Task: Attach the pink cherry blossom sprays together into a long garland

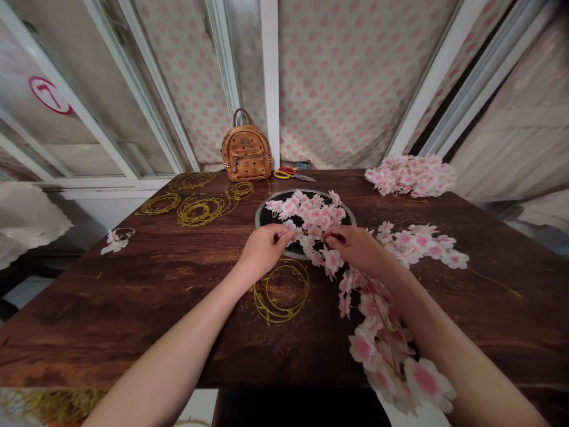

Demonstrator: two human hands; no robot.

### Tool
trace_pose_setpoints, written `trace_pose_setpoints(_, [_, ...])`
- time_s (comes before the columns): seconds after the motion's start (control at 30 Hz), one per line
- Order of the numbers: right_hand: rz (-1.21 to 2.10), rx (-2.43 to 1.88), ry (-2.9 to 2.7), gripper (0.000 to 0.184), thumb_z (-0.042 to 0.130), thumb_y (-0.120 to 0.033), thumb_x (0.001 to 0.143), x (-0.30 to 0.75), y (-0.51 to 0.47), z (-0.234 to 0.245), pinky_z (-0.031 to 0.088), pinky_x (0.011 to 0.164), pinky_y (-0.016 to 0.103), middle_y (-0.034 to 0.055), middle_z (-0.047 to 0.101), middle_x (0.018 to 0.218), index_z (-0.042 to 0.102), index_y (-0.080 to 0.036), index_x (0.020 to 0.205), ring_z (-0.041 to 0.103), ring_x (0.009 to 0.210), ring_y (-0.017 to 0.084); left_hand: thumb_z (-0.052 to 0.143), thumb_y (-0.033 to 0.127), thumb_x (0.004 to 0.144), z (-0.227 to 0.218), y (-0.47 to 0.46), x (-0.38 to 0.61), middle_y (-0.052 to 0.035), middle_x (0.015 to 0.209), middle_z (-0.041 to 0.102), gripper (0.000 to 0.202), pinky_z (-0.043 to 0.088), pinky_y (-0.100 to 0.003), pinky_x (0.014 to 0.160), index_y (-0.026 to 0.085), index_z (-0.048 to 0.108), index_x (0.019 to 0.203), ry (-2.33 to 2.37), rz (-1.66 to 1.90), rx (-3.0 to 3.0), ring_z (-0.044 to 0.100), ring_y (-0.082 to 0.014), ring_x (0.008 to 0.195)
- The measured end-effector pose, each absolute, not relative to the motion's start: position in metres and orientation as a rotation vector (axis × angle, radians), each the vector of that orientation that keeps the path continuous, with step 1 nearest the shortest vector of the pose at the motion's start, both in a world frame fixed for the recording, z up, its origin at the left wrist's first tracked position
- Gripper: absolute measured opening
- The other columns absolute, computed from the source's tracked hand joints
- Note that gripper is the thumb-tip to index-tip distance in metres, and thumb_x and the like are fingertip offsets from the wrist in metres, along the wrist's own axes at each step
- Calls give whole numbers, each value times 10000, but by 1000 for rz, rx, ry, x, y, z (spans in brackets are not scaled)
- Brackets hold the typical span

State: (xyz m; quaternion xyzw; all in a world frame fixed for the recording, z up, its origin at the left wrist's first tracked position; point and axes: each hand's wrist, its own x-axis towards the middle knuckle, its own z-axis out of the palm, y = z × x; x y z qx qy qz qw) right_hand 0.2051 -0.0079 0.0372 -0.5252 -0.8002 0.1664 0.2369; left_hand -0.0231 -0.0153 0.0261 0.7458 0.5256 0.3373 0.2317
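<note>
Over the dark round plate with a grey rim (259,214), both hands pinch at a pink-and-white artificial blossom garland (313,209). My left hand (265,248) has thumb and forefinger closed at a thin stem beside a pale flower. My right hand (358,248) is closed on the same stem a short way to the right; the exact grip is partly hidden by the fingers. More of the blossom strand (377,350) trails under my right forearm and past the table's front edge. Just below my left hand lies a coil of yellow-green stem (281,293).
Several yellow-green coils (202,209) lie at the back left, and a few loose flowers (116,241) at the left edge. A tan mini backpack (247,153) and scissors (293,174) stand at the back. A blossom pile (413,175) and a blossom spray (420,244) are on the right.
</note>
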Motion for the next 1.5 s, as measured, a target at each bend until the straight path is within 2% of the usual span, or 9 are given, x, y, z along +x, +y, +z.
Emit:
trace_pose_setpoints(0.17, [512, -1357, -2131, 236, 459, -285, 896, 199, -8, 32, 419, 708, 309, 92, 700, 954, 662, -182, 960, 610, 817, 205, 531, 332, 900, 21, -16, -17, -37, 835, 719, 241, 432, -259, 681, 177, 703, 831, 1348, 1011, 2010, 617, -183, 777])
trace_pose_setpoints(0.43, [721, -1320, -2195, 238, 443, -315, 860, 189, -6, 19, 339, 585, 284, 21, 592, 667, 563, -188, 698, 520, 626, 156, 559, 239, 880, 21, -19, -12, -39, 850, 688, 176, 457, -310, 789, 182, 682, 769, 1211, 958, 2164, 610, -187, 833])
trace_pose_setpoints(0.53, [773, -1324, -2158, 230, 451, -307, 845, 187, -5, 17, 331, 566, 280, 13, 569, 629, 549, -187, 675, 498, 593, 145, 582, 266, 871, 18, -14, -16, -60, 939, 674, 132, 450, -351, 862, 192, 691, 881, 1372, 1064, 2196, 592, -215, 926])
trace_pose_setpoints(0.67, [760, -1346, -2198, 215, 437, -252, 834, 184, -5, 15, 331, 571, 281, 16, 571, 622, 565, -184, 675, 498, 592, 146, 605, 318, 853, 6, -1, -28, -127, 1124, 629, 347, 451, -401, 899, 148, 618, 1155, 1719, 1147, 2067, 571, -253, 992])
trace_pose_setpoints(0.83, [769, -1292, -2259, 196, 442, -222, 819, 182, -5, 10, 359, 619, 283, 19, 615, 687, 608, -189, 720, 530, 650, 156, 676, 434, 797, -8, 8, -32, -120, 1055, 646, 387, 421, -418, 951, 166, 684, 1077, 1702, 982, 2114, 548, -286, 1064])
trace_pose_setpoints(0.97, [778, -1284, -2273, 204, 459, -243, 818, 182, -6, 9, 361, 611, 283, 15, 627, 697, 637, -196, 729, 536, 655, 161, 762, 330, 728, -11, 9, -29, -82, 1056, 643, 340, 424, -378, 928, 212, 699, 1041, 1518, 1013, 2171, 554, -255, 1046])
trace_pose_setpoints(1.1, [772, -1293, -2280, 220, 459, -247, 828, 183, -7, 9, 374, 628, 287, 28, 654, 731, 659, -197, 752, 556, 677, 166, 699, 222, 768, -6, 9, -28, -42, 861, 639, 45, 427, -297, 759, 177, 690, 769, 1386, 1001, 2204, 573, -188, 828])
trace_pose_setpoints(1.27, [755, -1311, -2290, 248, 439, -189, 824, 184, -5, 6, 390, 658, 286, 40, 686, 785, 686, -196, 839, 585, 719, 172, 668, 279, 766, 1, 7, -23, 22, 573, 535, 196, 364, -236, 568, 146, 619, 629, 1363, 1129, 1748, 463, -116, 560])
trace_pose_setpoints(1.5, [753, -1299, -2264, 204, 470, -199, 818, 181, -6, 9, 367, 611, 271, 26, 669, 734, 670, -190, 780, 559, 660, 153, 700, 318, 775, 18, -5, -18, -101, 1030, 721, 208, 500, -183, 599, 126, 694, 854, 894, 1127, 985, 622, -99, 696])
